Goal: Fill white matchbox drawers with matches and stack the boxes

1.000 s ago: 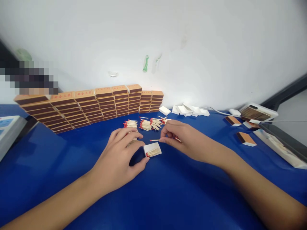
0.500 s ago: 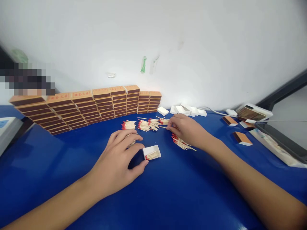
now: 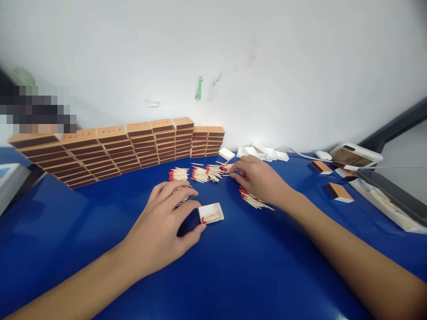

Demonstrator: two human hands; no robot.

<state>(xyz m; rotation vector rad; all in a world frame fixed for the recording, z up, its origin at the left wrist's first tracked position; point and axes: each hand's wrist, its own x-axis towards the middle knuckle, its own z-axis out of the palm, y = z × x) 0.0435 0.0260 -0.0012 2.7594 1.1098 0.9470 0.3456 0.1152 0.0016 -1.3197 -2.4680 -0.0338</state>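
Observation:
A small white matchbox tray (image 3: 216,208) lies on the blue table with several red-headed matches (image 3: 212,217) inside. My left hand (image 3: 170,222) holds its left end between thumb and index finger, the other fingers arched over a heap of matches they partly hide. Farther right, my right hand (image 3: 255,175) has thumb and fingertips pinched together at a match pile (image 3: 227,168); matches reach up to its fingertips. Beneath that hand lies another match pile (image 3: 253,199), partly covered. Other matches (image 3: 200,173) lie in heaps between the two hands.
Stacked matchboxes (image 3: 110,151) form a long row along the wall. White empty trays (image 3: 263,152) lie at the back, right of the stacks. Loose matchboxes (image 3: 339,192), a white cable (image 3: 300,155) and a dark flat device (image 3: 393,195) occupy the right side.
Both hands keep nearly the same places; the right fingertips shift slightly at the match pile. The view has moved a little. The tray and its matches look unchanged.

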